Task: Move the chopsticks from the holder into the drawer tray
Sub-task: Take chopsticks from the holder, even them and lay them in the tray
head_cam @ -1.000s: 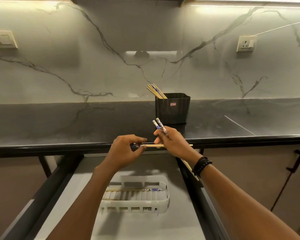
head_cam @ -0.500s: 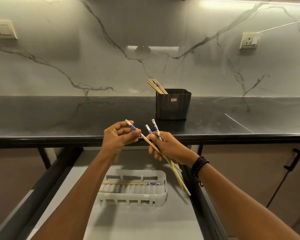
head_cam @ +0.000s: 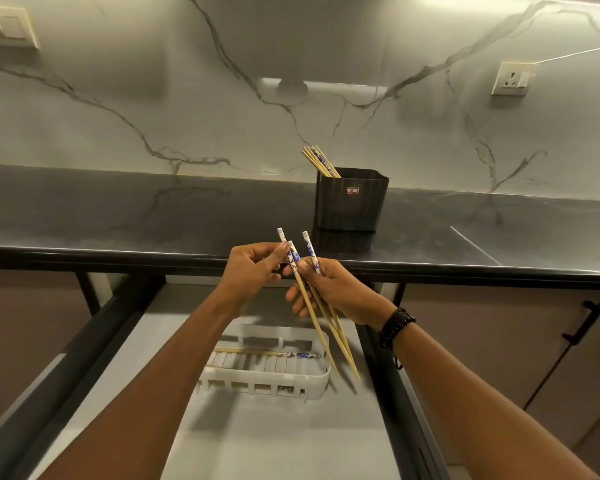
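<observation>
Over the open grey drawer [head_cam: 257, 441], the left hand [head_cam: 253, 271] pinches the patterned top of one of three pale bamboo chopsticks with blue-and-white ends [head_cam: 293, 258]. Below lies a white slotted plastic tray [head_cam: 312, 386] with a few chopsticks flat inside. The right hand [head_cam: 343, 292] curls round the slanting shafts (tips over the tray's right end), and further right a black plastic holder [head_cam: 352, 209] stands on the dark countertop [head_cam: 118, 216] with several more sticks leaning in its left corner

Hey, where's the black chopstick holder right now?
In the head view, the black holder stands on the dark countertop just right of centre, beyond the left hand and right hand. A few chopsticks lean out of its left corner.
</observation>
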The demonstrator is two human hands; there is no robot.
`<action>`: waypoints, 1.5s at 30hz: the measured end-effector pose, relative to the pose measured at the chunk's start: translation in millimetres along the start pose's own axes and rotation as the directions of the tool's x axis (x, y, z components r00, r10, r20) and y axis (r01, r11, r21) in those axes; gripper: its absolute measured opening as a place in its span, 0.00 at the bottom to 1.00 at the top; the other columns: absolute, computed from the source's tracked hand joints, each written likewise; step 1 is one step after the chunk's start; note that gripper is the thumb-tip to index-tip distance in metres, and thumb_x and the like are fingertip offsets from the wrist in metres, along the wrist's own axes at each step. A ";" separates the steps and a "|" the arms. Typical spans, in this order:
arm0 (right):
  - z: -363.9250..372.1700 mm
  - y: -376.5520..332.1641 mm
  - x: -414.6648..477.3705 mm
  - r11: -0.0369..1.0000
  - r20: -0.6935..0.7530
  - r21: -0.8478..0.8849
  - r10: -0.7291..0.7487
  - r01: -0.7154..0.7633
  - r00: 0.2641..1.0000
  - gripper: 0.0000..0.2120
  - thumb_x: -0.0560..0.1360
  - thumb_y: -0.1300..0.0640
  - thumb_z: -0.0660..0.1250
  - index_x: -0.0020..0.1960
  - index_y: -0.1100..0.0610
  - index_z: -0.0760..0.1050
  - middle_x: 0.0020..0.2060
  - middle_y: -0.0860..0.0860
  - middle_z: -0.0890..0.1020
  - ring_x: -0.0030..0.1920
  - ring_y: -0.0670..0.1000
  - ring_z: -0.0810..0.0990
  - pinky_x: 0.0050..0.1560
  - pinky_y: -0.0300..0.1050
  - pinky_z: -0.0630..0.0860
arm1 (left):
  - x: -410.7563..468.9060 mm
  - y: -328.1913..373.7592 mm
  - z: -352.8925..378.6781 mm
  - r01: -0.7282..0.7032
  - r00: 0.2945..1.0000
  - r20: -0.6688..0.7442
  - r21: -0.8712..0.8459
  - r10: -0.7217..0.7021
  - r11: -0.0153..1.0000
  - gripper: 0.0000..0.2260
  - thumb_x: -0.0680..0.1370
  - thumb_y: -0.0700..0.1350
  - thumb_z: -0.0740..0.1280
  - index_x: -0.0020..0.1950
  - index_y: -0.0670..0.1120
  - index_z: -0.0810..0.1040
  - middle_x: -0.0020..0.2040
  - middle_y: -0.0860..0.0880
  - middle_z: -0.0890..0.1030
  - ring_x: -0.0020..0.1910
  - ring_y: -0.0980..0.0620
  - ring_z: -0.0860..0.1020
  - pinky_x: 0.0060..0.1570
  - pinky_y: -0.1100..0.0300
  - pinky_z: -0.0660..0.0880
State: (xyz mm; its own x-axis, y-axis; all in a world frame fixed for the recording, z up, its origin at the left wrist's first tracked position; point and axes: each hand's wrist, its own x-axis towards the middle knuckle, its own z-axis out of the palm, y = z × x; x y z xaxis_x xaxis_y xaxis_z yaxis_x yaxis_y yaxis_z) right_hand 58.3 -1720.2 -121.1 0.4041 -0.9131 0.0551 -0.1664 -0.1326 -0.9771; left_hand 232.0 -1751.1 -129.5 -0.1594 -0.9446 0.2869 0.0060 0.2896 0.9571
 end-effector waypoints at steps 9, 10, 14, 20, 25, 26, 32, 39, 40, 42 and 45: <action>-0.8 0.7 -2.3 0.999 0.025 0.027 -0.021 0.020 0.999 0.13 0.83 0.51 0.53 0.56 0.55 0.74 0.40 0.55 0.83 0.35 0.50 0.81 0.40 0.42 0.82 | 0.5 -0.9 2.0 0.018 0.997 0.072 -0.033 -0.016 0.999 0.09 0.75 0.49 0.70 0.53 0.49 0.83 0.45 0.51 0.86 0.46 0.55 0.84 0.47 0.57 0.78; -1.3 1.3 -2.7 0.999 0.034 0.040 -0.018 0.017 0.999 0.13 0.83 0.51 0.54 0.55 0.55 0.74 0.40 0.54 0.82 0.34 0.49 0.81 0.39 0.41 0.81 | 0.3 -0.9 2.6 0.022 0.996 0.088 -0.034 -0.019 0.999 0.10 0.75 0.50 0.70 0.53 0.47 0.83 0.44 0.51 0.86 0.47 0.55 0.84 0.47 0.57 0.78; -1.4 4.3 -2.0 0.995 0.100 0.088 0.028 -0.037 0.995 0.16 0.83 0.50 0.53 0.54 0.59 0.74 0.40 0.54 0.83 0.36 0.49 0.81 0.41 0.42 0.80 | -1.2 -1.1 6.7 -0.038 0.995 0.090 -0.054 0.043 0.998 0.10 0.77 0.45 0.69 0.52 0.40 0.82 0.44 0.45 0.85 0.44 0.50 0.84 0.44 0.62 0.79; -0.7 8.9 -3.5 0.978 0.266 0.138 0.115 -0.156 0.957 0.17 0.83 0.49 0.52 0.54 0.58 0.75 0.38 0.53 0.80 0.37 0.50 0.80 0.44 0.44 0.81 | -2.8 0.3 6.8 -0.095 0.992 0.073 -0.057 0.099 0.994 0.11 0.78 0.45 0.68 0.54 0.39 0.82 0.41 0.46 0.84 0.39 0.52 0.82 0.40 0.62 0.79; -3.1 9.3 -0.8 0.931 0.194 0.327 0.100 -0.161 0.976 0.16 0.83 0.49 0.52 0.47 0.56 0.73 0.30 0.48 0.70 0.30 0.46 0.69 0.37 0.39 0.73 | -1.6 0.1 9.1 -0.090 0.995 0.027 -0.070 0.092 0.993 0.12 0.78 0.48 0.67 0.56 0.42 0.81 0.47 0.43 0.84 0.46 0.47 0.82 0.49 0.52 0.82; -4.3 8.7 0.3 0.914 0.153 0.383 0.078 -0.132 0.985 0.16 0.83 0.48 0.53 0.46 0.56 0.73 0.30 0.48 0.69 0.29 0.45 0.69 0.36 0.38 0.73 | -1.7 -1.4 9.7 -0.063 0.997 0.032 -0.074 0.065 0.995 0.13 0.78 0.50 0.67 0.57 0.43 0.81 0.48 0.43 0.84 0.47 0.46 0.83 0.49 0.51 0.82; -14.3 9.7 4.6 0.738 -0.103 0.669 -0.023 0.087 0.994 0.16 0.83 0.49 0.53 0.43 0.57 0.72 0.29 0.48 0.70 0.28 0.45 0.69 0.35 0.38 0.73 | -4.7 -13.0 19.0 0.236 0.889 0.379 0.100 -0.256 0.967 0.23 0.77 0.60 0.62 0.54 0.42 0.81 0.50 0.43 0.85 0.50 0.46 0.84 0.50 0.50 0.81; -24.0 15.8 7.2 0.788 -0.332 0.584 0.014 0.194 0.943 0.14 0.82 0.50 0.56 0.46 0.57 0.72 0.32 0.50 0.75 0.34 0.47 0.76 0.42 0.44 0.80 | -13.1 -20.4 28.7 0.220 0.834 0.499 0.089 -0.235 0.971 0.12 0.81 0.48 0.62 0.51 0.41 0.80 0.38 0.48 0.83 0.35 0.52 0.81 0.38 0.60 0.79; -26.1 15.5 6.9 0.799 -0.339 0.570 0.015 0.193 0.941 0.13 0.82 0.50 0.57 0.47 0.58 0.72 0.32 0.50 0.76 0.35 0.48 0.78 0.45 0.46 0.81 | -13.4 -19.7 29.0 0.208 0.848 0.481 0.081 -0.221 0.975 0.11 0.81 0.47 0.61 0.50 0.41 0.79 0.36 0.50 0.82 0.32 0.54 0.79 0.36 0.61 0.78; -29.2 15.2 6.5 0.810 -0.331 0.559 0.020 0.179 0.943 0.13 0.82 0.50 0.58 0.49 0.59 0.72 0.35 0.52 0.79 0.39 0.51 0.82 0.51 0.52 0.82 | -13.9 -19.0 28.4 0.189 0.875 0.439 0.080 -0.205 0.979 0.12 0.82 0.47 0.60 0.50 0.41 0.79 0.32 0.52 0.80 0.29 0.56 0.76 0.32 0.63 0.76; -33.8 13.2 3.5 0.832 -0.288 0.539 0.033 0.134 0.957 0.14 0.81 0.49 0.58 0.55 0.61 0.74 0.42 0.55 0.85 0.48 0.56 0.85 0.51 0.55 0.82 | -13.0 -20.4 23.7 0.182 0.897 0.391 0.095 -0.205 0.979 0.12 0.82 0.46 0.60 0.52 0.38 0.78 0.30 0.52 0.77 0.28 0.57 0.73 0.29 0.64 0.72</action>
State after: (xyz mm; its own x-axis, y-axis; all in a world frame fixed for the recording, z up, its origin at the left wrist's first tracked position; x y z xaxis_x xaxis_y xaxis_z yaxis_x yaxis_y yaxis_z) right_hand 27.0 -1738.2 -126.9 0.1222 -0.9893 0.0800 0.4002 -0.0247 -0.9161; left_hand 210.6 -1741.1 -153.7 -0.5306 -0.8464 0.0450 -0.1172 0.1258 0.9851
